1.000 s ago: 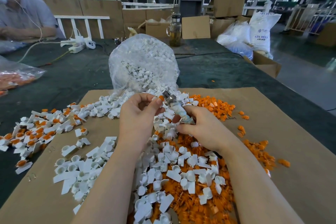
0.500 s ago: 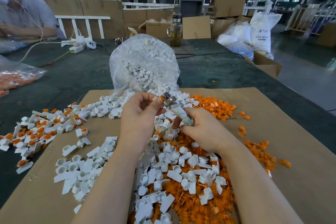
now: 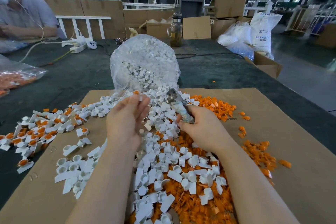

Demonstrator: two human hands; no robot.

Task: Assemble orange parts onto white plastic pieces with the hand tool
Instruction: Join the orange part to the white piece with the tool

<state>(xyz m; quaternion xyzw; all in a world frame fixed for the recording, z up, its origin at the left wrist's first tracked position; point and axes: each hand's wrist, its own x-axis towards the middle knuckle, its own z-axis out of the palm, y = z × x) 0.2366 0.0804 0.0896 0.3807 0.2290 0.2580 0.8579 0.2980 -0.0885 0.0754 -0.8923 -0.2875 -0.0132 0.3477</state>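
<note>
Hand tool (image 3: 179,107) handle hidden in right hand (image 3: 203,129)

Bare cardboard (image 3: 272,151) right; bag (image 3: 145,63) blocks ahead.

The left hand (image 3: 125,120) pinches a white piece with an orange part (image 3: 136,94) at its fingertips. To its right, the right hand (image 3: 201,129) grips the hand tool (image 3: 179,105), metal head pointing far-left.

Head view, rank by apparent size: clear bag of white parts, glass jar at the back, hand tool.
1. clear bag of white parts, clearly largest.
2 and 3. glass jar and hand tool look similar; the jar sits farther back, so no ranking.
</note>
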